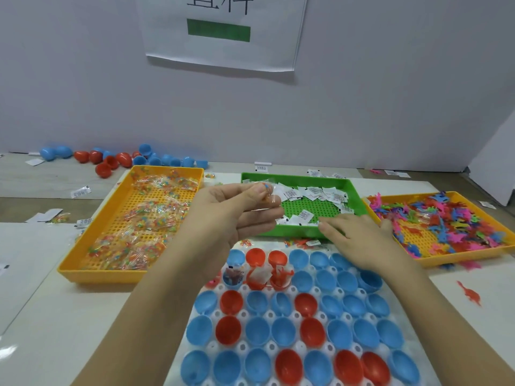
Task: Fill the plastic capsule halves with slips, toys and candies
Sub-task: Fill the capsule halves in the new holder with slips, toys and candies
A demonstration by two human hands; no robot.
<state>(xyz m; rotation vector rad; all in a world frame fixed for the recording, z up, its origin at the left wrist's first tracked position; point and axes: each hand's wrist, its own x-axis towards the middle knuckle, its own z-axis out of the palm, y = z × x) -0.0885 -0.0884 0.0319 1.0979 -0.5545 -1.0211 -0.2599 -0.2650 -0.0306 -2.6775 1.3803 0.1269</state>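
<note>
Fingers (252, 194) of left hand (231, 215) pinch candy packet (269, 196); green tray (295, 177) holds slips (315, 193).

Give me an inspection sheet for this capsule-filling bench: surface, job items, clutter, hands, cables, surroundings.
Surface: pale table, partly covered by white sheets.
Job's things: capsule halves open side up in a white holder, mostly empty, a few at the back filled; candy packets in the left orange tray; slips in the green tray; toys in the right orange tray.
Clutter: loose capsules by the wall; stray slips; a red toy on the table.
Hands: left hand pinches a candy packet; right hand reaches the slips, grip unclear.
Cables: nothing seen.
Surroundings: pale wall, paper sign.
</note>
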